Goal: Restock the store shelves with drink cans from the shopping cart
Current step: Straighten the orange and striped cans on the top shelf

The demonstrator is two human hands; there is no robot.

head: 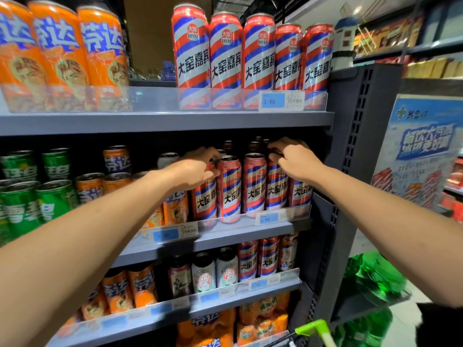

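Both hands are on the red/blue/silver striped Dayao cans (253, 182) on the middle shelf (225, 236), right end of the bay, front row tight behind the clear lip (250, 216)

Left hand (198, 169): fingers curled over the rim and upper side of the leftmost striped can (204, 196), gripping from above. Top grip makes sense, no room at the sides with neighbours touching

Right hand (292, 159): fingers curled down over the top of a striped can (275, 186) second from the right end, fingertips reaching toward the darker back row. Looks like seating or pushing that can into line; can't tell if it's squeezing or just resting on the lid

Row reads as near full: five cans across the front, more tops visible behind. My read is the step is squaring up the facing, labels forward, not loading a new one

Left of them on the same shelf: orange soda cans (117, 159), then green Sprite-type cans (20, 196). A price tag (266, 218) is clipped under the striped row

Top shelf (165, 121) carries the same striped product over the same spot, so brand columns line up vertically. Lower shelf (208, 296) has mixed cans, striped again at right

Green cart handle (315, 328) bottom right, green packs (370, 276) above it. No striped cans visible in the cart from here

Risk: tall cans, packed tight, a nudge tips the neighbour over the lip
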